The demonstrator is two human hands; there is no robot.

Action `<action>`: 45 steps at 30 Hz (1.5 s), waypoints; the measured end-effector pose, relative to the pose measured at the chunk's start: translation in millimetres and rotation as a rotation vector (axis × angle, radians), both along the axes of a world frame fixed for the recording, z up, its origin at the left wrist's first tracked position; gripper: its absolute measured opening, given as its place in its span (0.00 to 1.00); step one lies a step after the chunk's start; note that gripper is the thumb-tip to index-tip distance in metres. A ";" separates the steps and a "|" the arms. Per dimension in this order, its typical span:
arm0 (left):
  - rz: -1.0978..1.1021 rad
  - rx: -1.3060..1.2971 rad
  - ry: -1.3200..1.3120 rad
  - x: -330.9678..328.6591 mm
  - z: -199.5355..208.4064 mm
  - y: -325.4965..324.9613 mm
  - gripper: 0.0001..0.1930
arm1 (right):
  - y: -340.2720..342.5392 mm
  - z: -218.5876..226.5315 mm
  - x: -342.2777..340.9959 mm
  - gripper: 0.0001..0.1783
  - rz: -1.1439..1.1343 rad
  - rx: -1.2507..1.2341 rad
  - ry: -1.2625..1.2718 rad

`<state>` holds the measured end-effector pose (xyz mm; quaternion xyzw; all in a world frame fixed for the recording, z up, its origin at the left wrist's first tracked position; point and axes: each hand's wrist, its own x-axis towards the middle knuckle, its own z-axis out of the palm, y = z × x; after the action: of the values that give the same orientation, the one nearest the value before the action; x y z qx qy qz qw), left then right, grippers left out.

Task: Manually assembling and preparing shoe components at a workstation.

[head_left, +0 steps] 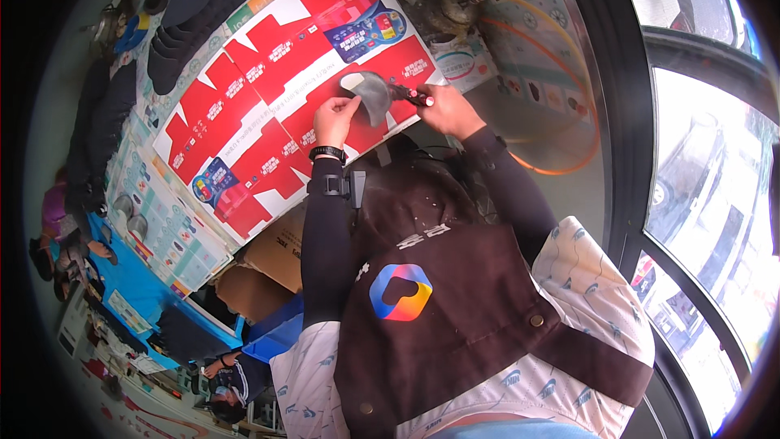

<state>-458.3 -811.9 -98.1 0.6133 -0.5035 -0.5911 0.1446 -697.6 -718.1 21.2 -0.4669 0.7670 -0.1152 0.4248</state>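
Note:
Over the red-and-white printed cardboard sheet (284, 164), my left hand (334, 123) pinches the edge of a grey, curved, flat piece (375, 99) that looks like an insole. A pale oval patch shows at the piece's upper end. To the right, my right hand (452, 112) is wrapped round a slim dark tool with red parts (412, 96). Its front end points left, close to the grey piece; whether they touch I cannot tell. The fingers cover much of the tool, so its exact kind is hidden.
Dark insole-shaped pieces (175, 45) lie stacked at the far left of the table. An orange hose (597, 126) loops on the right, beside a window frame (626, 138). A cardboard box (276, 252) and blue bin (276, 329) stand lower left. Other people (231, 390) are further left.

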 end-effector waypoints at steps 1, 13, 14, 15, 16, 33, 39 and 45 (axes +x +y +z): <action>0.012 0.010 0.004 2.4 -0.5 0.5 0.18 | 3.9 -1.6 3.0 0.16 0.006 -0.021 -0.051; 0.007 0.009 -0.003 -6.6 6.3 0.8 0.18 | 5.8 0.9 6.7 0.14 -0.088 -0.075 0.029; 0.008 0.007 -0.004 -4.8 3.1 -0.1 0.18 | 6.0 2.4 8.6 0.14 -0.085 -0.084 0.034; 0.017 0.009 0.012 -2.5 0.0 -0.4 0.17 | 5.1 3.2 9.9 0.15 -0.069 -0.074 -0.003; 0.024 0.010 0.027 0.5 -3.0 -0.7 0.17 | 2.7 2.8 11.8 0.15 -0.068 -0.076 -0.006; 0.180 0.205 0.030 34.9 -7.2 10.7 0.13 | -29.0 -3.0 12.4 0.19 0.087 -0.008 -0.282; 0.118 -0.015 -0.003 35.6 -16.9 7.9 0.14 | -10.8 11.8 -24.4 0.20 0.129 0.018 -0.347; -0.077 0.017 -0.158 38.8 27.3 -1.2 0.13 | -1.9 33.2 -40.7 0.24 -0.093 0.064 -0.443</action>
<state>-419.5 -813.1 -70.8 0.6394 -0.5316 -0.5502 0.0763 -738.2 -720.0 54.4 -0.3806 0.6791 -0.2099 0.5916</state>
